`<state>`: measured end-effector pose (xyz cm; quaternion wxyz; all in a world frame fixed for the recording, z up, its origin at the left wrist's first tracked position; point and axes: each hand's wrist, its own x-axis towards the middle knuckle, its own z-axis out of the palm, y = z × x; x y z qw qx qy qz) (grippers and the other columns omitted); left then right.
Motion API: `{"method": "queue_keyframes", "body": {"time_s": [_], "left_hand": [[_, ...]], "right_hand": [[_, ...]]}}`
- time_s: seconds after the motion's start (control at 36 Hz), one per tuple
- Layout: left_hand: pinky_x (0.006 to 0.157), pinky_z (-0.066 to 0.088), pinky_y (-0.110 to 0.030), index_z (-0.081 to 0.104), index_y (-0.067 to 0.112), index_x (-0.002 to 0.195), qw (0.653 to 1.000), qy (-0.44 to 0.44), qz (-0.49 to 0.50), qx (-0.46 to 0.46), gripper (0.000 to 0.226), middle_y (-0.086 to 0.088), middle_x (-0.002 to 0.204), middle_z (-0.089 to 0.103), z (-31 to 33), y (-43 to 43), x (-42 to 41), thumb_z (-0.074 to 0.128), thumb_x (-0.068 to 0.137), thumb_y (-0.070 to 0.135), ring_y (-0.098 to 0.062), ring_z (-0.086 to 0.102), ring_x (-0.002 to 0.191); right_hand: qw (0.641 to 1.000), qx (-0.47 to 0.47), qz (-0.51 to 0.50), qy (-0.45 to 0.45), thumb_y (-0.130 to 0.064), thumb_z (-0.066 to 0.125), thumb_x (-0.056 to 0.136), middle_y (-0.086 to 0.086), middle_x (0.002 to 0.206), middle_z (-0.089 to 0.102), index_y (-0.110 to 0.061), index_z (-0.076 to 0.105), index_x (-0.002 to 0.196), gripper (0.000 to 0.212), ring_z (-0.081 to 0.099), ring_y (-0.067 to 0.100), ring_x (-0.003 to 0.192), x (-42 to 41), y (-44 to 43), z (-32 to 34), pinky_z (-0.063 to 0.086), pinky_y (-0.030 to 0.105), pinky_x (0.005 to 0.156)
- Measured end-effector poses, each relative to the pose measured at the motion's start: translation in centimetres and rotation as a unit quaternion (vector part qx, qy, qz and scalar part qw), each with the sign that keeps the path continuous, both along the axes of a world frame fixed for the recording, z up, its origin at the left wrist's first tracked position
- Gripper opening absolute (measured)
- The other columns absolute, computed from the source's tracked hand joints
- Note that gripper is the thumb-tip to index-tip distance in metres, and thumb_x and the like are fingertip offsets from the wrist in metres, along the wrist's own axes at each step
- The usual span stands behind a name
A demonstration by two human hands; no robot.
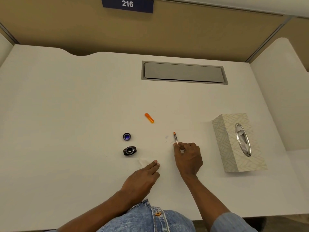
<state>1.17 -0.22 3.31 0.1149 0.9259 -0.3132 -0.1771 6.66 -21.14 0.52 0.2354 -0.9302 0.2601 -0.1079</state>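
Orange pen [175,138] pinched by right hand [188,159]; left hand [143,175] flat, fingers straight, pinning tissue [145,162] for wiping, I reckon.

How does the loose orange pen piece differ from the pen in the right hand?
The orange pen piece lies free on the desk; the pen is gripped by the right hand. The piece is short, solid orange; the pen is thinner, mostly clear, tip pointing away. Both carry orange.
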Motion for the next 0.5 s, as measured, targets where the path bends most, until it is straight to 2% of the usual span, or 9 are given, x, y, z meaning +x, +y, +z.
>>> {"method": "queue_keyframes", "body": {"time_s": [0.08,0.19,0.28,0.5], "left_hand": [[0.062,0.068,-0.030,0.081,0.012,0.097,1.000,0.007,0.003,-0.002,0.062,-0.011,0.134,0.073,-0.04,-0.04,-0.04,0.094,0.040,-0.009,-0.022,0.067,0.131],[0.069,0.069,-0.037,0.078,0.007,0.105,1.000,0.019,-0.004,-0.008,0.056,-0.015,0.143,0.067,-0.23,-0.03,-0.10,0.087,0.053,-0.014,-0.027,0.059,0.139],[0.063,0.068,-0.034,0.080,0.010,0.099,1.000,0.013,-0.001,-0.003,0.058,-0.014,0.137,0.071,-0.29,-0.10,-0.08,0.092,0.045,-0.011,-0.025,0.065,0.133],[0.057,0.067,-0.030,0.081,0.013,0.094,1.000,0.008,0.002,-0.005,0.060,-0.011,0.132,0.075,-0.34,-0.21,-0.02,0.097,0.040,-0.007,-0.022,0.068,0.130]], "right_hand": [[1.000,0.008,0.001,-0.007,-0.038,0.086,0.086,-0.004,0.086,0.070,-0.022,0.083,0.093,0.018,0.066,0.021,0.083,-0.08,-0.04,-0.03,0.043,0.026,0.060],[1.000,0.010,0.004,-0.001,-0.038,0.087,0.085,-0.004,0.088,0.072,-0.022,0.083,0.095,0.019,0.067,0.020,0.085,-0.06,-0.14,-0.11,0.044,0.026,0.061],[1.000,0.013,0.004,0.000,-0.039,0.086,0.086,-0.004,0.089,0.072,-0.022,0.083,0.095,0.019,0.067,0.020,0.086,-0.04,-0.23,-0.13,0.043,0.026,0.062],[1.000,0.010,0.002,0.006,-0.041,0.085,0.087,-0.005,0.089,0.071,-0.023,0.084,0.095,0.020,0.066,0.020,0.086,0.01,-0.23,0.01,0.039,0.025,0.063]]}}
